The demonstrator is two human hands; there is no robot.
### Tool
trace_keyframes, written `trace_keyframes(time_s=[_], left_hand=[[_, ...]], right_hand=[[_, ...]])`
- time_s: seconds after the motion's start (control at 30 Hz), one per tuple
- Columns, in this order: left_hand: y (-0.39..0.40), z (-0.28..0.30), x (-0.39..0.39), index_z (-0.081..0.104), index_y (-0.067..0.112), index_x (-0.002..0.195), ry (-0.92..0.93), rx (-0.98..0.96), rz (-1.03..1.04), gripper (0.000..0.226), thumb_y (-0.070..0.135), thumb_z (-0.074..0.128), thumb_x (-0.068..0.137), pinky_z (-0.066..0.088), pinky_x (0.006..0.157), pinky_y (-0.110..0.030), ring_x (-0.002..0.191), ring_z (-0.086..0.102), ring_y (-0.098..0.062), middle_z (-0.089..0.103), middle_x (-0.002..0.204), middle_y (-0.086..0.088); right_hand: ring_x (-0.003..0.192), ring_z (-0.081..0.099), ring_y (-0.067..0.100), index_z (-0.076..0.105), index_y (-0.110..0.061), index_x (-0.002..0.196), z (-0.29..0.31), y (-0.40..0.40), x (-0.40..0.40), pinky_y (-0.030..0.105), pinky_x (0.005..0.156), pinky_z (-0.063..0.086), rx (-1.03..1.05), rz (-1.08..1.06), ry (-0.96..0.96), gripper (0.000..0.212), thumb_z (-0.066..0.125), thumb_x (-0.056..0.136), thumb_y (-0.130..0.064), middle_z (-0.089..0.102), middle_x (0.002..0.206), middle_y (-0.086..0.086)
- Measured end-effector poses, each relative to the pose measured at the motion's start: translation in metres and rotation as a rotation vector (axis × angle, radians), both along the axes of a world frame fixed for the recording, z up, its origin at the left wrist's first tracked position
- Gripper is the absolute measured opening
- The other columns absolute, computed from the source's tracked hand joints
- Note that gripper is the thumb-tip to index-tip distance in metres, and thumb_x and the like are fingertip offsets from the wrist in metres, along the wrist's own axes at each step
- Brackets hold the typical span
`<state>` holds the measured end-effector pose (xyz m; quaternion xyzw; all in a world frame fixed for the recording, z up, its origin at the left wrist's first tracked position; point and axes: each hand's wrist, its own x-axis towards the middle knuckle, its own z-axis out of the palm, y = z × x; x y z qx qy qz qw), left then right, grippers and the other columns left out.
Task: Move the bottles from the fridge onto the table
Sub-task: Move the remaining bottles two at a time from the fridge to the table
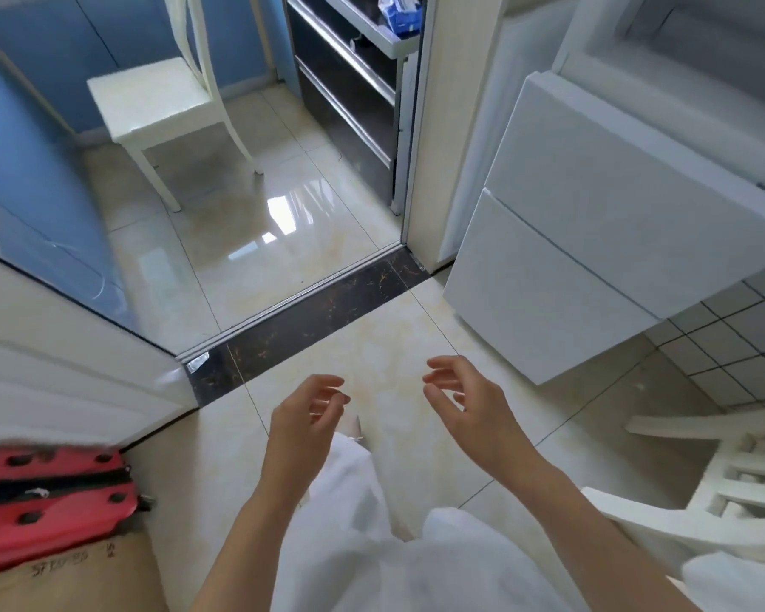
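Both hands are empty. The left hand point(303, 417) and the right hand point(464, 406) hang in front of the body above the tiled floor point(372, 346), with fingers loosely curled and holding nothing, palms turned a little toward each other. I think they are free like this because the person is walking between the fridge and the desk. The fridge point(601, 223) stands ahead and to the right of the right hand, well apart from it; its white lower drawers are closed and the upper part seems open, but it is blurred. No bottles are visible, and no desk either. A white chair point(160, 108) stands far ahead of the left hand, past the dark threshold point(310, 307).
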<state>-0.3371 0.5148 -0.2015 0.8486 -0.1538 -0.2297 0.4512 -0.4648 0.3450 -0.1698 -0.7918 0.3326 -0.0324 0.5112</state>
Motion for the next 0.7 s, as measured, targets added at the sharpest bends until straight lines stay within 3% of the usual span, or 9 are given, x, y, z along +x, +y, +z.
trace_keyframes(time_s=[0.27, 0.4, 0.53, 0.7], left_hand=[[-0.088, 0.016, 0.151, 0.064, 0.034, 0.093, -0.026, -0.023, -0.231, 0.027, 0.007, 0.061, 0.091, 0.058, 0.077, -0.033, 0.078, 0.070, -0.010, 0.073, 0.083, 0.011], [-0.151, 0.028, 0.201, 0.062, 0.032, 0.098, -0.081, -0.027, -0.398, 0.021, 0.011, 0.060, 0.092, 0.052, 0.070, -0.018, 0.075, 0.066, 0.005, 0.069, 0.083, 0.018], [-0.218, 0.038, 0.219, 0.062, 0.029, 0.099, -0.064, -0.054, -0.520, 0.021, 0.009, 0.057, 0.092, 0.047, 0.065, -0.008, 0.075, 0.065, 0.006, 0.069, 0.083, 0.017], [-0.299, 0.044, 0.215, 0.061, 0.040, 0.090, -0.017, -0.082, -0.657, 0.032, 0.009, 0.056, 0.090, 0.053, 0.072, -0.028, 0.079, 0.069, -0.008, 0.071, 0.080, 0.020]], right_hand=[[0.105, 0.057, -0.004, 0.054, -0.028, 0.118, 0.010, -0.053, 0.091, 0.016, 0.091, 0.043, 0.007, -0.244, -0.029, 0.026, 0.058, 0.092, -0.029, 0.064, 0.106, -0.015], [0.104, 0.057, -0.005, 0.054, -0.027, 0.118, 0.019, -0.082, 0.119, 0.014, 0.091, 0.043, -0.023, -0.379, -0.044, 0.026, 0.057, 0.093, -0.028, 0.064, 0.107, -0.015], [0.104, 0.058, -0.002, 0.054, -0.024, 0.118, 0.030, -0.113, 0.127, 0.019, 0.094, 0.044, -0.044, -0.527, -0.068, 0.026, 0.058, 0.092, -0.026, 0.065, 0.106, -0.014], [0.107, 0.059, 0.000, 0.054, -0.026, 0.117, 0.043, -0.164, 0.123, 0.030, 0.098, 0.047, -0.066, -0.676, -0.111, 0.025, 0.058, 0.092, -0.026, 0.064, 0.106, -0.013]])
